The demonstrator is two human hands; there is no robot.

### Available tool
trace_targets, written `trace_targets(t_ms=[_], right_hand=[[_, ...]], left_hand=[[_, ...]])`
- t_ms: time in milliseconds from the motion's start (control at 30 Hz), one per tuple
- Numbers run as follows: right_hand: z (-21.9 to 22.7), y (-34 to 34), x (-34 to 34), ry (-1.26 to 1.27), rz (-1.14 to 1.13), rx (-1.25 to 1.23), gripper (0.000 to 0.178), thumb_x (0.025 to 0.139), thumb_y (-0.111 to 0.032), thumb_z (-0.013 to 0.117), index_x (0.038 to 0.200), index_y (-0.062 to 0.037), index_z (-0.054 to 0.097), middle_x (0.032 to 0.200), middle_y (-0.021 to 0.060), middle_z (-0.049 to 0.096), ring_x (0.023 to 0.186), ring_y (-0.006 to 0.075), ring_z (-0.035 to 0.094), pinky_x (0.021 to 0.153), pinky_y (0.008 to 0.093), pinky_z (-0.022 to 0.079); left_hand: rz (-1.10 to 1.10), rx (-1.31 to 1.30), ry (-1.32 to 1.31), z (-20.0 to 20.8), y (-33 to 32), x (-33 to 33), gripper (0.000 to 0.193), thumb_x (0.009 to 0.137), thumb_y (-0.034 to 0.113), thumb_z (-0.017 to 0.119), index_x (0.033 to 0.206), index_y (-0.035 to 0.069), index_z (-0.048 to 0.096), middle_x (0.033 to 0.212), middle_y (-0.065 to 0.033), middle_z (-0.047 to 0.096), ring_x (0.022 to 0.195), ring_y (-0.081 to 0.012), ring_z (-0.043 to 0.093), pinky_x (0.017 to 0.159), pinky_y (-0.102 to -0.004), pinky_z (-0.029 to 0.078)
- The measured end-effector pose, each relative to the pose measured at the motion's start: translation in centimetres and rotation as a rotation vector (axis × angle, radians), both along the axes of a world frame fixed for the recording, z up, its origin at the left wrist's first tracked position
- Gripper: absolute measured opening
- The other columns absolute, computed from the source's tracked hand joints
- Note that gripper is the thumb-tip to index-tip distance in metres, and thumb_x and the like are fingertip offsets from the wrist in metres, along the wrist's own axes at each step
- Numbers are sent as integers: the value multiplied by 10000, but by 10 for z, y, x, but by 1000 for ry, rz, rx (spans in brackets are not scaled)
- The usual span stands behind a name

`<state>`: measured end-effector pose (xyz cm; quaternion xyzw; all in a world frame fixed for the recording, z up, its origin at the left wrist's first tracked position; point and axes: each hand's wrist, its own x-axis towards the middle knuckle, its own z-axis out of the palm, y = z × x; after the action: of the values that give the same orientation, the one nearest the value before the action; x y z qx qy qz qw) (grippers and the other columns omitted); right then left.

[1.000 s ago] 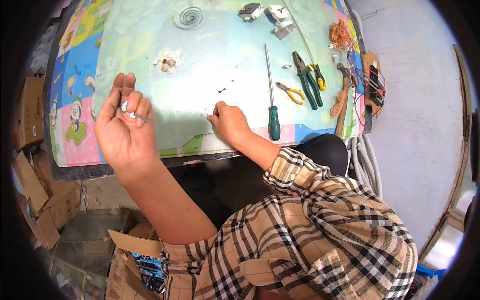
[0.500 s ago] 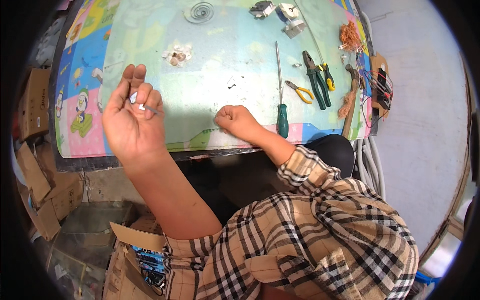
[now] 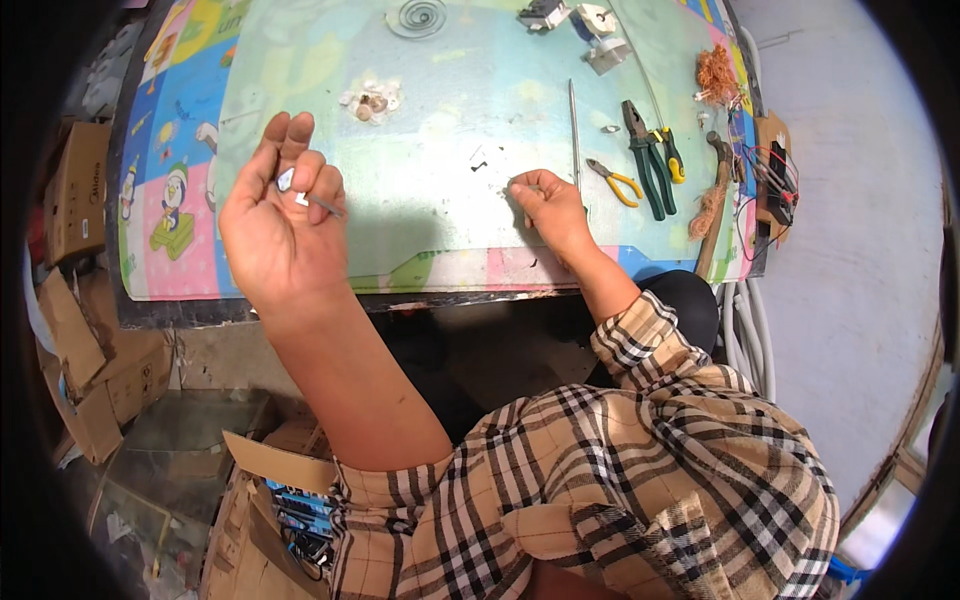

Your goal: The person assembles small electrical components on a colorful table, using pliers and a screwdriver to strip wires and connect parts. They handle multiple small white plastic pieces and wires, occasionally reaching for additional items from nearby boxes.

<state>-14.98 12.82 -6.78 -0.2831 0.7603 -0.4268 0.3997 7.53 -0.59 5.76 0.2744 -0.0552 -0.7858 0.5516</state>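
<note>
Across the desk (image 3: 450, 110), the right hand (image 3: 553, 210) has moved to the right, and now it is over the handle end of the long screwdriver (image 3: 575, 130). Before, it was on the left side of that tool, and the green handle was easy to see; now the hand hides most of it. The screwdriver is long and thin, and its metal rod points almost straight away from the person. So the right hand is right by it, and the left hand (image 3: 285, 228) is well apart, off to the left. The right hand's fingers are bent, but I cannot tell if they grip anything. The left hand is up with its palm showing, and its bent fingers hold small white bits (image 3: 302, 199). A thin gray strip (image 3: 328, 207) sticks out from them, pointing right and a little toward the person. That hand has kept the same shape. A little black bit (image 3: 481, 166) lies on the desk between the two hands, a bit farther away. The small yellow cutters (image 3: 606, 176) and big green pliers (image 3: 640, 135) lie right of the screwdriver.
</note>
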Motion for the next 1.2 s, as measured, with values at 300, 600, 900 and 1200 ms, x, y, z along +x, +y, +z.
trace_targets(t_ms=[300, 600, 900, 1200], right_hand=[[-13, -11, 2, 247, 104, 39, 201, 850, -158, 629, 961, 10, 624, 606, 78, 578, 521, 152, 542, 515, 280, 439], [12, -30, 5, -756, -52, 30, 167, 892, -146, 595, 898, 21, 603, 568, -28, 436, 446, 60, 330, 387, 194, 247], [5, -131, 52, -531, 31, -63, 226, 846, -169, 636, 934, 39, 641, 620, 28, 537, 440, 86, 381, 390, 243, 305], [2, -77, 12, -324, -78, -4, 164, 871, -139, 585, 934, -2, 649, 572, -8, 502, 434, 75, 383, 407, 214, 306]], left_hand=[[-26, -25, 46, -1, 0, 2, 217, 932, 31, 329, 1044, -95, 465, 993, -184, 546, 549, -127, 353, 446, -245, 265], [-3, -8, -86, 7, 3, 4, 231, 928, 45, 338, 1070, -74, 476, 995, -150, 554, 576, -119, 364, 470, -239, 267], [14, 32, -92, 3, 2, -1, 199, 934, 87, 405, 1062, -42, 485, 986, -146, 567, 540, -108, 408, 441, -222, 298], [6, 6, -37, 0, 1, 1, 196, 937, 76, 380, 1045, -47, 488, 976, -145, 560, 524, -114, 404, 421, -222, 303]])
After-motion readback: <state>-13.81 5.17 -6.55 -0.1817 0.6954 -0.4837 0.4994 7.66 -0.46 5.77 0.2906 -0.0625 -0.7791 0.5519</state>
